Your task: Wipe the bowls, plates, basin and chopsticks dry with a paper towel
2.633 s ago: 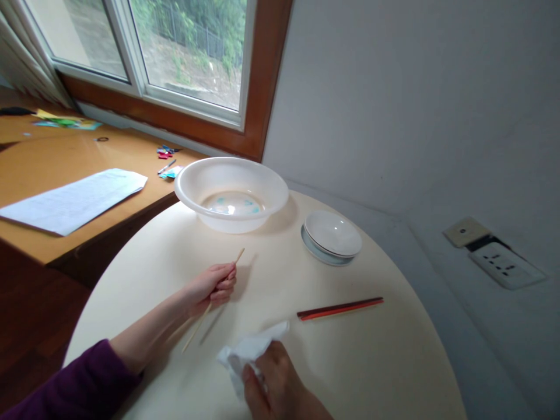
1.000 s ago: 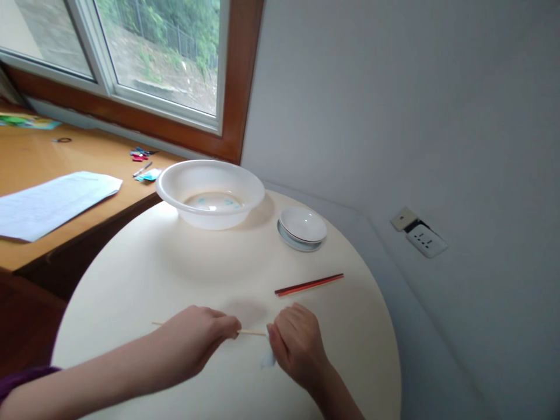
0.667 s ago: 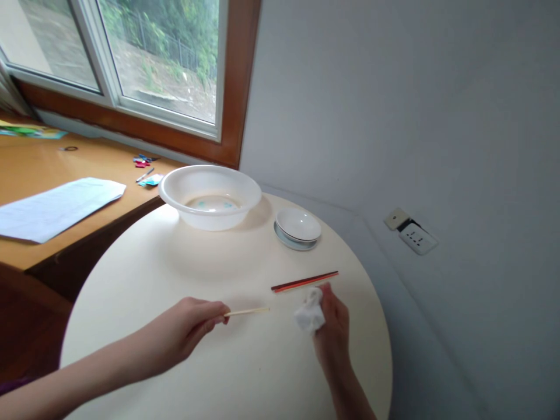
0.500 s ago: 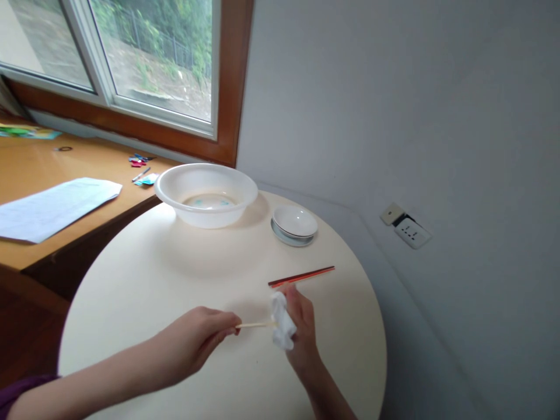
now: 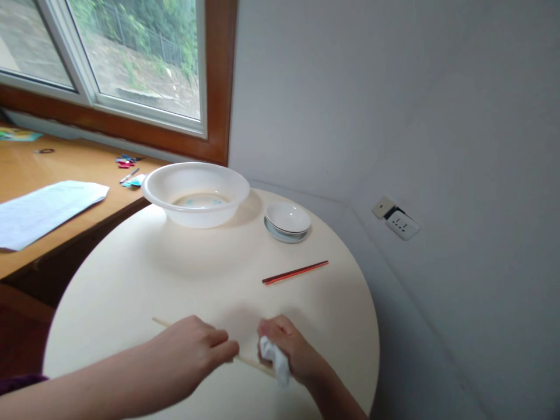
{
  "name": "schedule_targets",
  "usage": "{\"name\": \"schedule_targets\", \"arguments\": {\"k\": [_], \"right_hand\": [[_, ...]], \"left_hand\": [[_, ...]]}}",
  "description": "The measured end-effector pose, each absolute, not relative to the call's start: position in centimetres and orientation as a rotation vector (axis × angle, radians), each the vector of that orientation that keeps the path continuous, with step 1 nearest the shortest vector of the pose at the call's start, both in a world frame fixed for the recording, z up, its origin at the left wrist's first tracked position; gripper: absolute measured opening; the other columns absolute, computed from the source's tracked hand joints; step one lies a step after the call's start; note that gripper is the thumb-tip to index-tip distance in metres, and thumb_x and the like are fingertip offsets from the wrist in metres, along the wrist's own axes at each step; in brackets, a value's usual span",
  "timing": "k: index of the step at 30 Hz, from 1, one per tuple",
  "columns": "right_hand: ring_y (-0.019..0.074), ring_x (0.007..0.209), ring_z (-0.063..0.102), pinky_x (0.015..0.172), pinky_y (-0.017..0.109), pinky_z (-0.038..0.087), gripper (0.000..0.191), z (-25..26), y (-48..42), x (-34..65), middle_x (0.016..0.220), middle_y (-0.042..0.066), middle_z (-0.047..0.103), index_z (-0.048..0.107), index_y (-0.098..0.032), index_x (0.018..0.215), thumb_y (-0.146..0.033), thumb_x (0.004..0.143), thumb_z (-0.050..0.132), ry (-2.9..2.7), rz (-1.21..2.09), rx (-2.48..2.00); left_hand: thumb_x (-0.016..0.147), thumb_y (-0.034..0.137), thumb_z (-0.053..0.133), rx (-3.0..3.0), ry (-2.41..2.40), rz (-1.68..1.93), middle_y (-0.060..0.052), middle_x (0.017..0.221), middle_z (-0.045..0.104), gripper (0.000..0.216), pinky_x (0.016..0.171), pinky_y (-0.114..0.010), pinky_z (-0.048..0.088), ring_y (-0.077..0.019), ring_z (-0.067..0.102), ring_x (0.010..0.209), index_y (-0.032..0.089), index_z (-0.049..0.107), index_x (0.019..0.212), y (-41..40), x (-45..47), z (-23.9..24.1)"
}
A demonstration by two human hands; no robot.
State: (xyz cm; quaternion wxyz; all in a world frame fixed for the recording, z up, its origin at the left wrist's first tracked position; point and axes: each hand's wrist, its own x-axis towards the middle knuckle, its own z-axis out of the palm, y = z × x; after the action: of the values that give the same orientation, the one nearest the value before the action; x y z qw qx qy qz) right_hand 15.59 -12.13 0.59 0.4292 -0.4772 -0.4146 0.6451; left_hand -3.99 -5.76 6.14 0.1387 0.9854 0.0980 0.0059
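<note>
My left hand (image 5: 195, 353) is closed around a pale wooden chopstick (image 5: 248, 363) low over the round cream table (image 5: 144, 268). One end of the stick pokes out to the left of the hand, and the other runs right into a crumpled white tissue (image 5: 275, 360). My right hand (image 5: 292, 351) is closed on that tissue, which is wrapped around the stick. The two hands are almost touching near the table's front edge.
A pair of red and dark chopsticks (image 5: 295, 272) lies right of centre. A white plastic basin (image 5: 195, 192) and stacked small white dishes (image 5: 287, 220) stand at the back. A wooden desk (image 5: 65, 169) with paper (image 5: 41, 210) adjoins at left; wall sockets (image 5: 396, 220) at right.
My right hand, which had lifted away with the tissue towards the red chopsticks, has come back and closed the tissue on the wooden chopstick again. The left hand has slid along the stick.
</note>
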Motion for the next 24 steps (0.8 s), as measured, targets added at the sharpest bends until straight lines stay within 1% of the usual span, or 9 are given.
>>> {"name": "schedule_targets", "arguments": {"k": [3, 5, 9, 11, 13, 15, 17, 20, 24], "right_hand": [[0.0039, 0.036, 0.02, 0.038, 0.021, 0.018, 0.051, 0.3, -12.6, 18.4, 0.04, -0.01, 0.025, 0.031, -0.021, 0.052, -0.059, 0.062, 0.063, -0.687, 1.474, -1.041], [0.0047, 0.037, 0.021, 0.04, 0.022, 0.023, 0.049, 0.4, -13.1, 20.2, 0.04, -0.01, 0.023, 0.028, -0.021, 0.049, -0.049, 0.065, 0.064, -0.662, 1.336, -0.985], [0.0094, 0.052, 0.044, 0.049, 0.023, 0.034, 0.036, 1.0, -14.0, 21.5, 0.058, -0.002, 0.045, 0.035, -0.019, 0.049, -0.03, 0.069, 0.063, -0.888, 1.21, -1.119], [0.0095, 0.054, 0.048, 0.047, 0.022, 0.034, 0.021, 1.3, -14.0, 21.0, 0.069, -0.001, 0.053, 0.044, -0.019, 0.06, -0.026, 0.07, 0.06, -0.979, 1.263, -1.218], [0.0079, 0.05, 0.045, 0.046, 0.02, 0.032, 0.007, 1.7, -13.7, 19.9, 0.068, -0.003, 0.054, 0.052, -0.019, 0.075, -0.026, 0.075, 0.055, -1.121, 1.337, -1.353], [0.0079, 0.05, 0.044, 0.048, 0.02, 0.032, 0.014, 2.1, -13.1, 18.5, 0.061, -0.003, 0.053, 0.058, -0.017, 0.081, -0.026, 0.079, 0.048, -1.328, 1.39, -1.496], [0.0082, 0.052, 0.044, 0.05, 0.02, 0.032, 0.019, 2.2, -12.3, 17.2, 0.056, -0.004, 0.051, 0.063, -0.015, 0.076, -0.025, 0.079, 0.048, -1.467, 1.423, -1.555], [0.0073, 0.052, 0.043, 0.05, 0.019, 0.032, 0.015, 2.0, -11.4, 15.8, 0.054, -0.004, 0.049, 0.065, -0.014, 0.065, -0.019, 0.073, 0.053, -1.502, 1.5, -1.484], [0.0054, 0.046, 0.038, 0.045, 0.018, 0.027, 0.015, 1.2, -12.0, 16.0, 0.05, -0.006, 0.049, 0.064, -0.014, 0.06, -0.018, 0.071, 0.055, -1.528, 1.612, -1.439]], "left_hand": [[0.081, 0.005, 0.036, 2.795, 0.457, 0.096, -0.001, 0.07, 0.06, 0.023, 0.051, -0.025, 0.035, -0.0146, 0.056, 0.057, 0.02, 0.052, 0.08, -5.0, -3.6, 5.0], [0.087, 0.015, 0.033, 2.722, 0.593, 0.185, -0.002, 0.068, 0.059, 0.023, 0.052, -0.024, 0.036, -0.0143, 0.055, 0.058, 0.019, 0.051, 0.074, -4.4, -3.2, 4.4], [0.091, 0.027, 0.025, 2.664, 0.644, 0.303, -0.003, 0.062, 0.054, 0.038, 0.061, -0.026, 0.039, -0.0158, 0.052, 0.063, 0.018, 0.048, 0.062, -3.9, -2.1, 4.0], [0.091, 0.028, 0.024, 2.705, 0.633, 0.318, -0.003, 0.06, 0.053, 0.039, 0.062, -0.029, 0.039, -0.0169, 0.051, 0.063, 0.018, 0.047, 0.061, -3.8, -1.3, 3.8], [0.091, 0.027, 0.024, 2.771, 0.619, 0.327, -0.004, 0.059, 0.053, 0.037, 0.061, -0.03, 0.038, -0.0176, 0.05, 0.061, 0.018, 0.047, 0.064, -3.8, -0.4, 3.4], [0.09, 0.023, 0.025, 2.835, 0.578, 0.331, -0.003, 0.06, 0.054, 0.031, 0.059, -0.03, 0.038, -0.0175, 0.05, 0.059, 0.018, 0.047, 0.069, -3.9, 0.4, 2.8], [0.087, 0.019, 0.029, 2.881, 0.486, 0.319, -0.003, 0.061, 0.055, 0.022, 0.057, -0.029, 0.038, -0.017, 0.049, 0.056, 0.018, 0.045, 0.072, -4.0, 1.1, 2.2], [0.081, 0.019, 0.039, 2.942, 0.306, 0.309, -0.002, 0.059, 0.055, 0.009, 0.055, -0.029, 0.037, -0.0166, 0.048, 0.052, 0.019, 0.042, 0.072, -4.0, 1.7, 1.3], [0.086, 0.016, 0.03, 2.998, 0.3, 0.532, -0.001, 0.055, 0.052, 0.019, 0.053, -0.028, 0.035, -0.0167, 0.047, 0.05, 0.019, 0.042, 0.073, -2.1, 1.6, 0.1]]}}
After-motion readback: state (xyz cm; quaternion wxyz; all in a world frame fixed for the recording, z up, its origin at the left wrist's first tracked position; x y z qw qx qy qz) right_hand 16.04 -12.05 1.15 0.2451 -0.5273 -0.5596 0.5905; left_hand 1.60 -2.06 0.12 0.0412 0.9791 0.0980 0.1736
